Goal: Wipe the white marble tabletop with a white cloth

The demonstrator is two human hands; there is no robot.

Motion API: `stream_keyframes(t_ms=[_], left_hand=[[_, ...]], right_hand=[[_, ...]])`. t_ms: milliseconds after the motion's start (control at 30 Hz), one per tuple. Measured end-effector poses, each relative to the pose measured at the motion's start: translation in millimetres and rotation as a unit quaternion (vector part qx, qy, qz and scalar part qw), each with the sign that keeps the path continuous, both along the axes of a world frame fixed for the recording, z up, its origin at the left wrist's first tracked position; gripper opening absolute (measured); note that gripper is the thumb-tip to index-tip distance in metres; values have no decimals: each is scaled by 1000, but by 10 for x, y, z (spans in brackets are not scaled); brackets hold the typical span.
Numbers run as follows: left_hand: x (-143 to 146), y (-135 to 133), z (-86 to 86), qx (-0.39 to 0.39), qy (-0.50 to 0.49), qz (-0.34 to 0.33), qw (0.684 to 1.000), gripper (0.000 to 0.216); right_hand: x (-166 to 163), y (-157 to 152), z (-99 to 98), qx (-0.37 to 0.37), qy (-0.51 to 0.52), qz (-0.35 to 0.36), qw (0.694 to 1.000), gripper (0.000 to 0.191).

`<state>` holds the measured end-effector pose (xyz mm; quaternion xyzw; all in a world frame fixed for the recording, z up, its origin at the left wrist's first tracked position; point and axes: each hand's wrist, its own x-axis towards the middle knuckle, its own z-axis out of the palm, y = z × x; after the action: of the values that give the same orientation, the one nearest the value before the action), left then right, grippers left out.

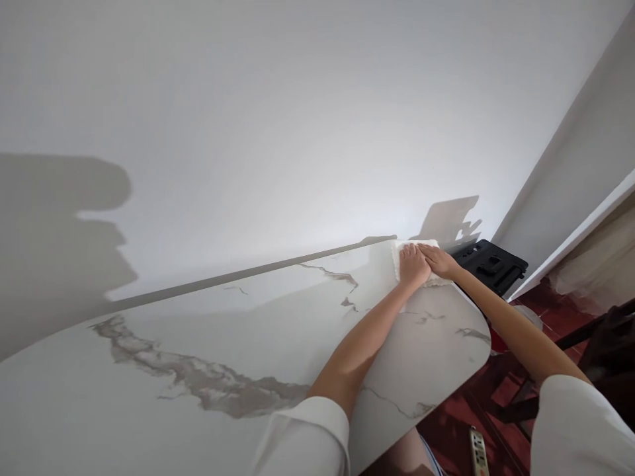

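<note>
A white cloth (pixel 437 281) lies on the marble-patterned tabletop (pixel 278 330) at its far right end, close to the wall. My left hand (pixel 414 266) presses down on the cloth with its fingers bent against it. From the right, my right hand (pixel 439 261) comes in flat, its fingers stretched out and pointing left. Its fingertips meet the side of my left hand over the cloth. Both arms are reached far forward, and part of the cloth is hidden under the hands.
A pale wall (pixel 297 132) runs along the table's far edge. Beyond the right end stands a black case (pixel 496 264). A power strip (pixel 478 451) lies on the red floor (pixel 449 433) below. Dark wooden furniture (pixel 610 350) is at the right.
</note>
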<state>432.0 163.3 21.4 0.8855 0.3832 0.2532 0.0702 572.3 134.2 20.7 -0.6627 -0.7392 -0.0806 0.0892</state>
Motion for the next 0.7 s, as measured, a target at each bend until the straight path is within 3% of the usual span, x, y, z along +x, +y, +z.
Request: stream_keyframes(t_ms=[167,400,567,700], left_hand=[[-53,-576,-26,-1,1,-44,999,53],[-379,-1251,-15,-27,2,-87,996,56],[-807,-1553,-8,-30,20,-115,993,59],[-1338,-1611,-53,-16,27,-112,993,56]], right_hand=[[51,-645,-121,20,-5,4,1000,53],[-261,-1434,-149,34,-59,-17,998,52],[-670,-1769,-166,42,-83,-23,995,52],[-1286,-1865,-186,67,-90,-23,993,52]])
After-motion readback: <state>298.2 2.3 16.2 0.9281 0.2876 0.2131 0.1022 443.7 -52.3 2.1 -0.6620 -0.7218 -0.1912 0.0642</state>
